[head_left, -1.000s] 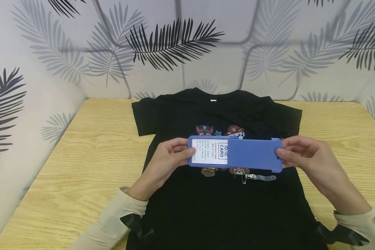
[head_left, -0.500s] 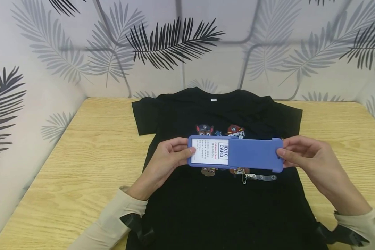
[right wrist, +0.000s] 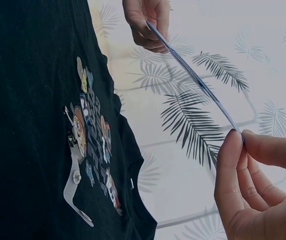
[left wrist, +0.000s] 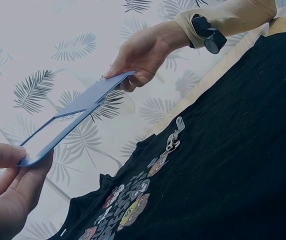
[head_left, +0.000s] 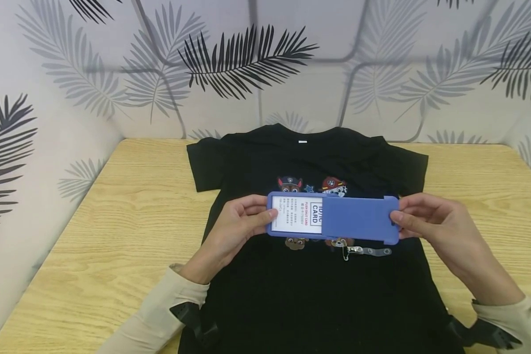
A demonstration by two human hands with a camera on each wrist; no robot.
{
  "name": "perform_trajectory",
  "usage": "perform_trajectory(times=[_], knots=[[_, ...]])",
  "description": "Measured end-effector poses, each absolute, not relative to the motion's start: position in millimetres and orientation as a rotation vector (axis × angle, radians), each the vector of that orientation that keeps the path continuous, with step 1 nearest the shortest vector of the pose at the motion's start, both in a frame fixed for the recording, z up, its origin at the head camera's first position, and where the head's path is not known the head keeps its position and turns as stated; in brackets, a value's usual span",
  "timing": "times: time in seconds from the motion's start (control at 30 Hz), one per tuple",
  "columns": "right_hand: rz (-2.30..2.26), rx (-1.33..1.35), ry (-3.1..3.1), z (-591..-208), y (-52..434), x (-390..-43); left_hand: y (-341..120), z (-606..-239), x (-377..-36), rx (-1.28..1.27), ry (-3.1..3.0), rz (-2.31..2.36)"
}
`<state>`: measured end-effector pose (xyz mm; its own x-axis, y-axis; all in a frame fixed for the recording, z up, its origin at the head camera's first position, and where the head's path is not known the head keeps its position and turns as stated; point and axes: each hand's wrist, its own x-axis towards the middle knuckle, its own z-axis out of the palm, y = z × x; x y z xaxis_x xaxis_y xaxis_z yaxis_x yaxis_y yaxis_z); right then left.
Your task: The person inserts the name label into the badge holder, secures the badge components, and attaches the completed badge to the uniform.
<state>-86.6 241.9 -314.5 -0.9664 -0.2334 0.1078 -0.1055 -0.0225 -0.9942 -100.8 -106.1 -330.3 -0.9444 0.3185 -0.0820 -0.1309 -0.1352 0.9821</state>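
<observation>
Flatly held, smooth blue rectangular card holder [head_left: 334, 218], soft black shirt [head_left: 309, 290]

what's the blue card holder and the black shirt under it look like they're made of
Blue card holder: probably matte plastic, as it stays thin, flat and rigid between both hands.
Black shirt: looks like soft knit fabric, perhaps cotton, lying limp with a printed cartoon graphic.

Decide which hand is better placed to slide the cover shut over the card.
Probably the right hand: it pinches the cover's free end, while the left hand steadies the holder, thumb on the card.
</observation>
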Motion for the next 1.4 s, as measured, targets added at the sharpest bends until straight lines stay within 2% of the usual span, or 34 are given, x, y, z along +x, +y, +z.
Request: perform_trajectory(times=[1.4], knots=[[-2.244,-0.388,2.096,-317.4,235.4,-83.9,-109.0,-331.4,-101.3,0.173,1.898,2.153]])
